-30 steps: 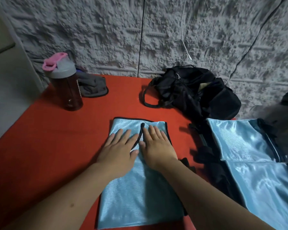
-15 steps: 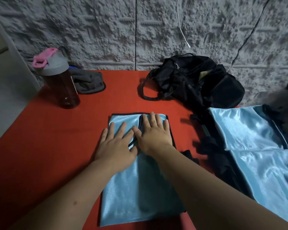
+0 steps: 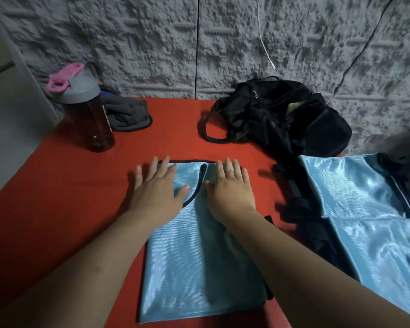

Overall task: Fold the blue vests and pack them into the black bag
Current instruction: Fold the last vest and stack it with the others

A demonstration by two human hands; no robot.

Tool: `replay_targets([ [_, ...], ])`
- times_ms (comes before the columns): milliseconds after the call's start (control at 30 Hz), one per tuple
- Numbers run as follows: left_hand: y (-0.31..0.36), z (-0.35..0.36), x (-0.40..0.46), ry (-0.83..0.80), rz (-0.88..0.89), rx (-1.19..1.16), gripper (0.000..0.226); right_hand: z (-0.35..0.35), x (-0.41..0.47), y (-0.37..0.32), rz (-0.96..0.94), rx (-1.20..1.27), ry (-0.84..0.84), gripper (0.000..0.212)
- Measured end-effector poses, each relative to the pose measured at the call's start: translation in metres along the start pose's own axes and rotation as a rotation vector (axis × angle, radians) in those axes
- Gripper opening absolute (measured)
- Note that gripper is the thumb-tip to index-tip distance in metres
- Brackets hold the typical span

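both hands, left hand (image 3: 156, 188) and right hand (image 3: 230, 188), press flat, fingers spread, on the folded blue vest (image 3: 199, 261).

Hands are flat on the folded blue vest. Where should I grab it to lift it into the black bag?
Take the folded vest by its two long side edges, left hand from the left, right hand from the right. It lies flat, so sliding fingers underneath should keep the fold intact on the way to the black bag.

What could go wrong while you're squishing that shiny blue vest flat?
The shiny blue folded vest looks slippery, so it may slide or unfold on the red table once the flat left hand and right hand lift. The dark red water bottle with a grey lid stands near the table's edge; a stray elbow might topple it.
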State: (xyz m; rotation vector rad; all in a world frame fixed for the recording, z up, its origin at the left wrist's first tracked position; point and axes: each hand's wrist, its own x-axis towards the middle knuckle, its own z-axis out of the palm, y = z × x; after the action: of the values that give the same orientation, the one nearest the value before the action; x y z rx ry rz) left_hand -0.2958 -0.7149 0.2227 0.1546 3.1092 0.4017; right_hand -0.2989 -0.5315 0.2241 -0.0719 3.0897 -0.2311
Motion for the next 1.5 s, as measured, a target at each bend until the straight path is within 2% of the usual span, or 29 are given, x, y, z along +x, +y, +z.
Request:
replay_targets([
  [100,0.007,0.011,0.004,-0.039,0.002,-0.004,0.062,0.006,-0.005,0.007,-0.028,0.022,-0.037,0.069],
  [300,-0.002,0.014,0.006,-0.102,-0.156,0.072,0.077,0.003,-0.007,0.018,0.001,0.046,-0.113,0.076],
  [400,-0.009,0.008,0.01,-0.129,-0.217,0.036,0.073,-0.004,-0.012,0.017,0.01,0.031,-0.087,0.076],
  [500,-0.001,-0.003,0.0,-0.041,-0.144,-0.022,0.067,-0.015,-0.031,0.003,-0.104,0.019,0.0,0.072],
  [600,0.021,-0.007,-0.037,0.057,0.055,0.039,0.064,-0.018,-0.065,-0.016,-0.228,0.048,0.017,0.067],
  [700,0.026,0.007,-0.083,-0.013,0.171,0.128,0.074,-0.005,-0.103,-0.017,-0.276,0.04,0.019,0.066],
  [833,0.016,0.02,-0.109,-0.089,0.129,0.161,0.075,0.015,-0.139,0.003,-0.189,0.004,-0.011,0.072],
  [1033,0.012,0.018,-0.112,-0.064,0.061,0.136,0.072,0.008,-0.168,0.039,-0.136,0.012,-0.036,0.084],
  [1500,0.009,0.019,-0.114,-0.029,0.089,0.134,0.075,0.009,-0.169,0.039,-0.126,-0.022,-0.029,0.086],
])
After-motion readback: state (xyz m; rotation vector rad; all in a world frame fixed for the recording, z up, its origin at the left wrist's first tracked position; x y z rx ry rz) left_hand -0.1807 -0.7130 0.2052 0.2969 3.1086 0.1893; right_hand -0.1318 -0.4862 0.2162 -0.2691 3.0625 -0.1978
